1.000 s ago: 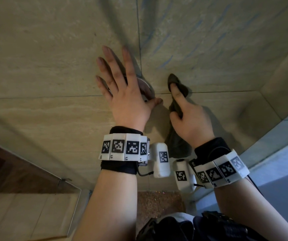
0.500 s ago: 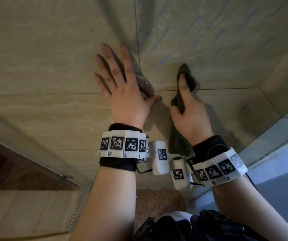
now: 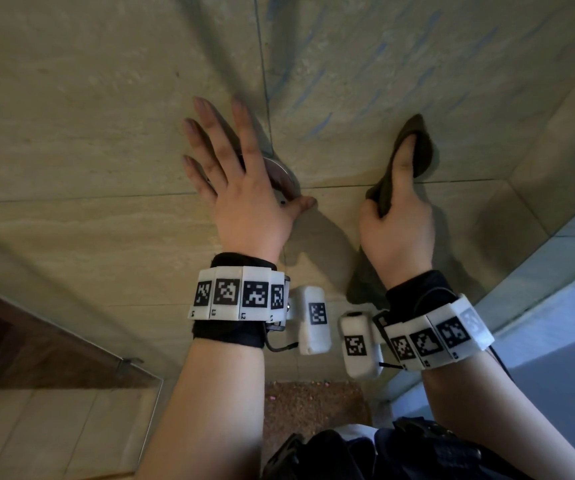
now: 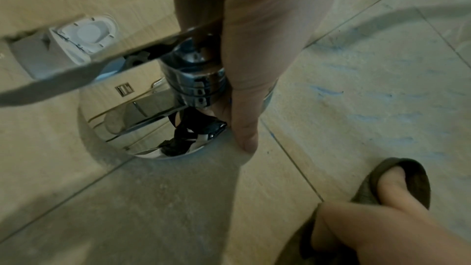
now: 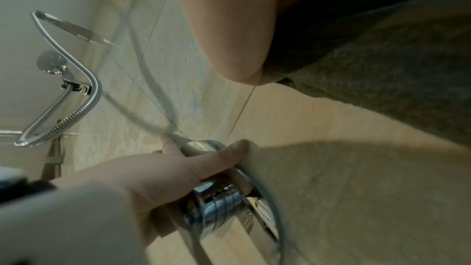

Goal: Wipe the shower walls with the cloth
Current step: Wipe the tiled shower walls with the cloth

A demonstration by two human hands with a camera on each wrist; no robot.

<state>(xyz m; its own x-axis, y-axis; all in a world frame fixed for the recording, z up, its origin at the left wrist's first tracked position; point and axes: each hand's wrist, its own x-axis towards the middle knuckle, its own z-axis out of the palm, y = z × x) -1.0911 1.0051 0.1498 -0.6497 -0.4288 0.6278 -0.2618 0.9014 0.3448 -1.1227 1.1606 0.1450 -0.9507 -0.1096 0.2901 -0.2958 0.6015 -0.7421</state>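
Observation:
The beige tiled shower wall (image 3: pixel 106 98) fills the head view, with faint blue streaks (image 3: pixel 317 123) on its upper right tile. My right hand (image 3: pixel 397 216) grips a dark olive cloth (image 3: pixel 421 150) and presses it to the wall with the index finger stretched into its fold; the rest of the cloth hangs below the palm. The cloth (image 5: pixel 382 67) fills the right wrist view's right side. My left hand (image 3: pixel 241 188) lies with straight, spread fingers over a chrome shower valve (image 3: pixel 279 174), the thumb (image 4: pixel 244 108) against the tile beside the knob (image 4: pixel 196 80).
A metal shower hose (image 5: pixel 84 80) loops on the wall above the valve. A glass panel with a metal clip (image 3: pixel 130 362) stands at lower left. The wall meets a side wall (image 3: pixel 556 150) at right, with a pale ledge (image 3: pixel 556 271) below. A brown mat (image 3: pixel 310 407) lies on the floor.
My right hand has slid the cloth rightward and slightly up along the wall, away from the valve. My left hand has stayed on the chrome valve.

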